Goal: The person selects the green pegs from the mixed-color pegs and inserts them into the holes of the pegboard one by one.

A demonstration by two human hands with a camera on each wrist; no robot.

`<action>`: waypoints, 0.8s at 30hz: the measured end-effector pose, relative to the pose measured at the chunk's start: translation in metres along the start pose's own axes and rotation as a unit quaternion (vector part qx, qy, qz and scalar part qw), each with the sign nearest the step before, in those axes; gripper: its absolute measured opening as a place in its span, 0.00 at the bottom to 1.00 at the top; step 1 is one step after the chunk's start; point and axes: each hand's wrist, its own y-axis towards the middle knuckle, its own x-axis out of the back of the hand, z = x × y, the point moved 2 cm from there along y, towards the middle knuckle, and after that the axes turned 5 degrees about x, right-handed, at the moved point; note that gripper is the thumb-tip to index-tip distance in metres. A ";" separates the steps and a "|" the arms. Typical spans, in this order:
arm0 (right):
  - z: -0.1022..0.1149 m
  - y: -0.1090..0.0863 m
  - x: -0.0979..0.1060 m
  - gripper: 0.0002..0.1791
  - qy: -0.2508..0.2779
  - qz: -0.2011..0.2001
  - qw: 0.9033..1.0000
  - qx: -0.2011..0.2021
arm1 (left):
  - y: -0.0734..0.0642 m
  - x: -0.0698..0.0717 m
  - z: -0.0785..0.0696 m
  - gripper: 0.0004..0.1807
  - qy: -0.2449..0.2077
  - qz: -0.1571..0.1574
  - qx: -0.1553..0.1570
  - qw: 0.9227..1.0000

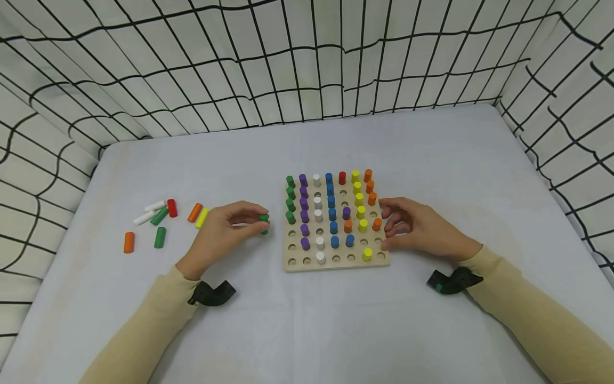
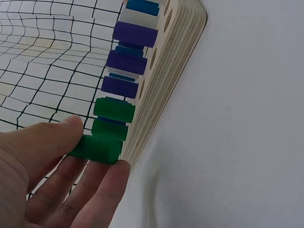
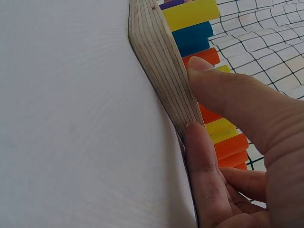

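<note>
My left hand pinches a green peg between thumb and fingers, just left of the wooden pegboard. In the left wrist view the peg overlaps the green column standing along the board's left side. My right hand grips the board's right edge, its thumb at the top edge and a finger along the layered side. Upright pegs fill much of the board in columns of green, purple, white, blue, yellow and orange. A red peg stands in the back row, and several holes are bare.
On the table's left lie loose pegs: white, red, green, orange and yellow. A black wire grid borders the white table at the back and sides.
</note>
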 end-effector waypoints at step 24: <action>-0.003 0.002 0.001 0.52 0.004 0.001 1.000 0.002 | 0.001 -0.035 -0.015 0.16 -0.098 0.058 -0.057 0.992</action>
